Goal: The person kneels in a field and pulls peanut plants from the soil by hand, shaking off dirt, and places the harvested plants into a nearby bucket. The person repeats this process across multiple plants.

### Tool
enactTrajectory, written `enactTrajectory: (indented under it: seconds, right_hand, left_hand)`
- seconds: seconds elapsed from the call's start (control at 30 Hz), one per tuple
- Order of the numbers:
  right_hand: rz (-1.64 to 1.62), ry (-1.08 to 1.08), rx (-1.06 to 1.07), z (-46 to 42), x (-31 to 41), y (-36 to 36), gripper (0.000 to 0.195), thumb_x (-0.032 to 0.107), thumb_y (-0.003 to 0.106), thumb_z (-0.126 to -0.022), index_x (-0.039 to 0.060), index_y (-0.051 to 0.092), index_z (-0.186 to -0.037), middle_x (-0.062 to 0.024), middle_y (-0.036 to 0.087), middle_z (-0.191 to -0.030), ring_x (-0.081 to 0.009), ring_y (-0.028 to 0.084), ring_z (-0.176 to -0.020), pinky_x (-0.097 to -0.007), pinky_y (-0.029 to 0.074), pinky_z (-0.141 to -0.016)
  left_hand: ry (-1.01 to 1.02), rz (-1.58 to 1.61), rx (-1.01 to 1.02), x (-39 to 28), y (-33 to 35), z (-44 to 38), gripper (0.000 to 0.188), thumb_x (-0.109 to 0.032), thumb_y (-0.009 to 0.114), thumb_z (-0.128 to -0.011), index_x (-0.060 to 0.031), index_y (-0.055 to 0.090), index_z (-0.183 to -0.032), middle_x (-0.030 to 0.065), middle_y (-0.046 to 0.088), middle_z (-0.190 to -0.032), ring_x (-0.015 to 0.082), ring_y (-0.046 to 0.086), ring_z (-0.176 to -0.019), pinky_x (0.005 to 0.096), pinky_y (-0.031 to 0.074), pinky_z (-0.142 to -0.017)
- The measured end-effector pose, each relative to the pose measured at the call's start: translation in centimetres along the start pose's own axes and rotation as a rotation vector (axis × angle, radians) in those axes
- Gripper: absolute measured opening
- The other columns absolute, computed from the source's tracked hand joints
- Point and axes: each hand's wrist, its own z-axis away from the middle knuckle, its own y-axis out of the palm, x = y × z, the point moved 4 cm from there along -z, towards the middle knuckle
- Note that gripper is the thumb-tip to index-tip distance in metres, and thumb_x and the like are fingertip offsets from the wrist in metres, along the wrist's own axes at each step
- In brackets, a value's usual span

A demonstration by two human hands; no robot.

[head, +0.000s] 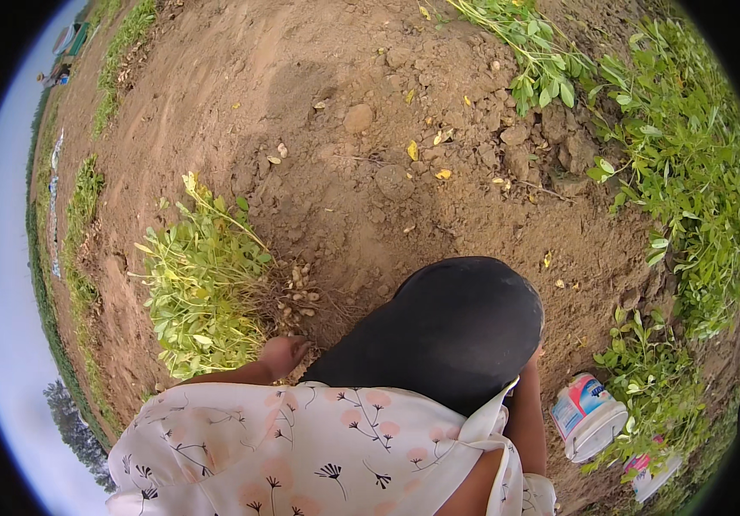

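Observation:
At the lower left, my left hand point(284, 356) is low by the root end of a pile of pulled peanut plants point(208, 284). Its fingers are curled, and whether they grip a stem does not show. Just above it, a cluster of peanut pods point(297, 298) hangs on thin roots over the soil. My right hand point(535, 360) is mostly hidden behind my bent knee in black cloth point(473, 316); only a sliver of it shows, with the forearm below. What it touches cannot be seen.
Green peanut plants point(692, 161) line the right side. A white plastic bucket with a coloured label point(589, 416) leans at the lower right, another container point(653, 474) beyond it. Clods and loose pods point(282, 150) dot the soil. A person point(54, 79) is far off, upper left.

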Motion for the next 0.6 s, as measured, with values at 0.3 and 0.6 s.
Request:
enactTrajectory:
  seconds: [0.3, 0.6]
  right_hand:
    - [0.259, 0.117, 0.151, -5.0, 1.9, -3.1, 0.019, 0.017, 0.069, -0.082, 0.0065, 0.065, -0.097, -0.0152, 0.069, -0.080, -0.0345, 0.067, -0.077, -0.0446, 0.052, -0.071]
    - [0.336, 0.242, 0.205, -8.9, -2.5, -4.2, 0.027, 0.011, 0.071, -0.075, 0.0045, 0.058, -0.099, -0.0199, 0.067, -0.091, -0.0384, 0.065, -0.085, -0.0466, 0.050, -0.073]
  left_hand:
    - [0.054, -0.530, -0.666, -2.5, -11.4, -14.3, 0.031, -0.021, 0.060, -0.094, -0.0046, 0.060, -0.120, 0.0154, 0.058, -0.131, 0.0347, 0.049, -0.126, 0.0465, 0.037, -0.109]
    - [-0.698, -0.616, 0.376, 12.9, -7.8, -5.6, 0.045, -0.042, 0.058, -0.092, -0.0102, 0.068, -0.123, 0.0177, 0.065, -0.127, 0.0346, 0.060, -0.122, 0.0448, 0.047, -0.103]
